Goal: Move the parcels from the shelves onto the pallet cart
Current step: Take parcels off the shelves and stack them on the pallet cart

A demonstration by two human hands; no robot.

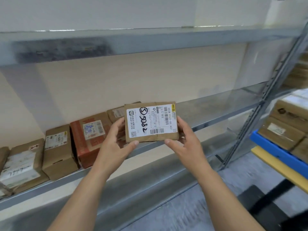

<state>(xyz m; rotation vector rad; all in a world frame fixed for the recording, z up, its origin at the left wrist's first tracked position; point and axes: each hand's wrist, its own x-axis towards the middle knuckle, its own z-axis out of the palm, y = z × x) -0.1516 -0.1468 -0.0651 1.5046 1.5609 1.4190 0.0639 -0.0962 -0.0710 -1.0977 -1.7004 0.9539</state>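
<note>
Over the shelf (208,116), one flat brown parcel (150,122), white label (156,118), black marker digits, clasped by left hand (116,139) and right hand (185,137), at least five boxes (58,147) shelved left, three on pallet cart (273,147) right.

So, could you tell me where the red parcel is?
Head view, left of centre: the red parcel sits on the shelf between a brown box and the left hand.

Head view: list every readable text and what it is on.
"502B P021-00 A37": printed on the white label of the held parcel.
Circled "3" and "3082", second digit unsure: marker, same label.
Labels on the shelf parcels and cart parcels: too blurred to read.
</note>
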